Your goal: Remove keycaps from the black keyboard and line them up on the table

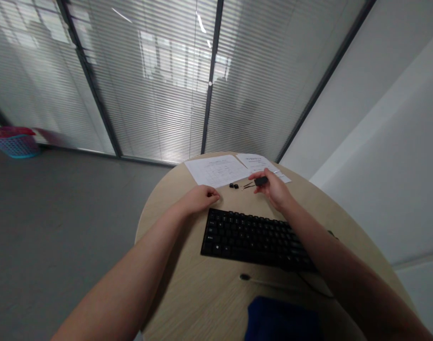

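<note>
A black keycap puller [261, 181] with two thin wire prongs is gripped in my right hand [273, 189], above the far edge of the keyboard. The prongs point left, toward two small black keycaps [234, 186] lying on the table. My left hand [201, 198] rests on the tabletop just beyond the keyboard's far left corner. Its fingers are curled in and closed, with nothing visible in them. The black keyboard [252, 237] lies between my forearms, its right part covered by my right forearm.
Printed sheets [216, 169] lie at the far side of the round wooden table [174, 284]. Nearer me are a slim light-handled tool with a dark tip [245, 277] and a blue cloth [280, 319]. A blue and red basket [18, 144] stands on the floor, far left.
</note>
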Demonstrator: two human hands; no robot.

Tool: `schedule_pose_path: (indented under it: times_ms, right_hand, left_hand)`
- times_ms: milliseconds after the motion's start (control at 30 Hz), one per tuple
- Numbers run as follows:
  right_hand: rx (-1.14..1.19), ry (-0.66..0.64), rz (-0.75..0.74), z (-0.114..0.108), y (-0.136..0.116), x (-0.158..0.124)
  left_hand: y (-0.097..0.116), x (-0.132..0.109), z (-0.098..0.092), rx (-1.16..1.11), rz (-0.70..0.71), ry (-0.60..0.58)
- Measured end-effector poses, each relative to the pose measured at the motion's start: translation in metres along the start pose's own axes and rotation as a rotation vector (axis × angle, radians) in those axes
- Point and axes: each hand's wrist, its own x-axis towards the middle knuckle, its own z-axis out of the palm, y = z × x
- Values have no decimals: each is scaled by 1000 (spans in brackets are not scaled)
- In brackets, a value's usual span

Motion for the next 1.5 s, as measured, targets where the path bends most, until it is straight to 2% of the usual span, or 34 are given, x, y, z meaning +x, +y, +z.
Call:
schedule_pose_path:
  times_ms: [100, 200, 400, 600, 767, 1067, 1500]
  right_hand:
    - [167, -75, 119, 10, 2, -20]
    - [220, -119, 199, 20, 12, -30]
    - [141, -295, 109, 30, 23, -41]
    - [112, -284, 82, 35, 33, -48]
    - [-1, -283, 36, 39, 37, -52]
    - [-236, -205, -100, 38, 40, -56]
    - [-362, -254, -91, 39, 35, -55]
  left_hand:
    - [4, -3, 0, -6, -6, -38]
    - [8, -6, 0, -9, -10, -65]
    - [9, -7, 1, -11, 4, -100]
    - [13, -9, 3, -21, -15, -136]
    - [13, -11, 6, -64, 11, -168]
    - [12, -10, 6, -77, 72, -225]
    - [13, -10, 8, -88, 41, -206]
